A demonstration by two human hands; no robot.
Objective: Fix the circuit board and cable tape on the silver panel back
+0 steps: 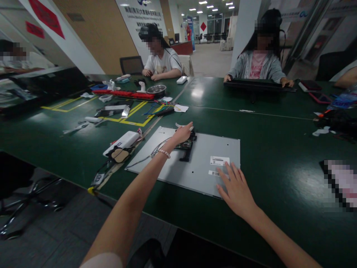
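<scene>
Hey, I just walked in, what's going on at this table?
A person is working over a flat gray panel lying on the green table. The left hand is at the circuit board on top of the panel; its grip can't be made out. The right hand is spread open over the panel's near right corner, fingertips by a white label. Across the table, a co-worker has both hands at a wide dark object.
</scene>
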